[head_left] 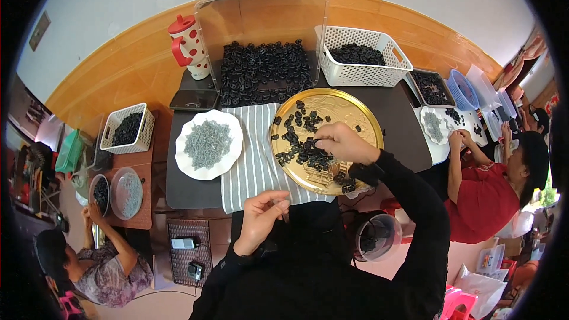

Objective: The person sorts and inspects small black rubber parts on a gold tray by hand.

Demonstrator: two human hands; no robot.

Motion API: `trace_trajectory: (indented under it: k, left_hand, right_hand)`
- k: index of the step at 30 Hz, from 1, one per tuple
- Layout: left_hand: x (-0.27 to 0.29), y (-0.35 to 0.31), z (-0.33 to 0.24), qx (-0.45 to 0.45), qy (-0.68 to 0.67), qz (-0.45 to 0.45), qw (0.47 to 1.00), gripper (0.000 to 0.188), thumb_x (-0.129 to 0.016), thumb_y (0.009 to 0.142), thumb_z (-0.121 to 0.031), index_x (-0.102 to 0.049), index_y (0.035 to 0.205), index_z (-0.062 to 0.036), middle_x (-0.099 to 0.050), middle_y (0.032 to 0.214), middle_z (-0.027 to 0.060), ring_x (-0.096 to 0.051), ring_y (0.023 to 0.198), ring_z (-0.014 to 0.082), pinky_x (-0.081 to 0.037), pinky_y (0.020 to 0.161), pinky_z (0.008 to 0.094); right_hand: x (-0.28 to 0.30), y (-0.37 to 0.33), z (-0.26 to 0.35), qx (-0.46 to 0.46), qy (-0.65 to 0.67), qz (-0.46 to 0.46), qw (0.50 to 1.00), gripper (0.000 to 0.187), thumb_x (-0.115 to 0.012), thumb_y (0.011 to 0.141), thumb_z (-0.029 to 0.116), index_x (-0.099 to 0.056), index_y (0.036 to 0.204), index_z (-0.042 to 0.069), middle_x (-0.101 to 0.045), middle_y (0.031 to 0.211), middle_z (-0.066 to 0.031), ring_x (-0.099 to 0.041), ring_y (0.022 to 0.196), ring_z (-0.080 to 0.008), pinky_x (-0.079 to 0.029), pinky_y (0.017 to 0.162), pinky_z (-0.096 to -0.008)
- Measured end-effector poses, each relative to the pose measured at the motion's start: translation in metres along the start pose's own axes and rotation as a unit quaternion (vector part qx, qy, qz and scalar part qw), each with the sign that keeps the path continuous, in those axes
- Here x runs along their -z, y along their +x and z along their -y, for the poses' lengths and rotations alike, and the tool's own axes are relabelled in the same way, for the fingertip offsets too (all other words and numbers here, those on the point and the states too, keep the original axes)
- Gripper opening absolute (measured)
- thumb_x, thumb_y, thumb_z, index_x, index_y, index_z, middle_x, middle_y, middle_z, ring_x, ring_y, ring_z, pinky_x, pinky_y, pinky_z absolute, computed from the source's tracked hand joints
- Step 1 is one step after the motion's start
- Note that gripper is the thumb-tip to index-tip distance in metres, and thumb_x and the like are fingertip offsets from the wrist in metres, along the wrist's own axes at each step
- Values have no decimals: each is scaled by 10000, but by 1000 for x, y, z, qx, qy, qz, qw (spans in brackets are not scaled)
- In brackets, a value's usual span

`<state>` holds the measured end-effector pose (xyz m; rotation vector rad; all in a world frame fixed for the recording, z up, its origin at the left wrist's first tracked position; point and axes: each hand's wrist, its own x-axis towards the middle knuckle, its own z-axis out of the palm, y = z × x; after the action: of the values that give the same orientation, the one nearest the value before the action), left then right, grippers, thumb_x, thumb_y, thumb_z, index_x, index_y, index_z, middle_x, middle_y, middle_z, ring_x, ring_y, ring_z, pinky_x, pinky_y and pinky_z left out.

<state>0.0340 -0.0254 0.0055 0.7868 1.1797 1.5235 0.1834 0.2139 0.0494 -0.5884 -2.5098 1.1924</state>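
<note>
My right hand (344, 142) is over a round golden tray (364, 172), its fingertips pinched together just above a heap of small black plastic parts (311, 155). What those fingertips hold, if anything, is too small to tell. Near the table's front edge, my left hand (261, 218) is closed, thumb against fingers, on something small that I cannot make out. Under the tray's left side lies a grey-and-white striped cloth (252, 160). To its left, a white scalloped plate (188, 165) bears a pile of small grey metal pieces (207, 144) resembling screws.
Behind the tray, a clear bin (261, 15) lies open toward me with many black parts. A white basket (361, 74) of parts is at its right; a spotted red-lidded mug (192, 50) and dark phone (194, 100) are at left. People work at side tables.
</note>
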Motion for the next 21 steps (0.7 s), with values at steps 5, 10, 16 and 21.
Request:
trace_trajectory:
  k: [5,10,16,21]
  left_hand:
    - [-17,20,0,-21,-12,4,1000,250,-638,857,-14,-641,1107,-12,-615,815,18,-554,707,60,-438,596,190]
    - [-27,45,9,-146,-9,-5,989,235,-630,824,72,-659,1051,17,-573,864,33,-543,779,77,-431,656,195]
    - [-35,49,8,-171,64,-36,983,125,-638,808,77,-679,917,32,-568,832,39,-542,729,87,-433,643,207]
    - [-32,53,6,-206,106,-57,971,60,-644,807,66,-653,858,37,-567,809,27,-536,715,78,-431,628,207]
  right_hand:
    - [-28,-25,26,-40,71,16,997,107,-618,823,22,-636,909,-41,-570,744,-61,-554,670,-122,-437,608,-264]
    - [-60,-38,40,78,21,-66,995,106,-624,751,43,-621,828,-30,-564,717,-155,-579,654,-307,-451,590,-355]
    - [-72,-46,32,7,130,-77,988,117,-637,774,46,-615,851,-39,-556,707,-131,-554,615,-225,-433,567,-332]
    - [-77,-51,44,-35,201,-94,974,136,-630,811,28,-620,935,-25,-576,728,-76,-528,626,-103,-419,549,-250]
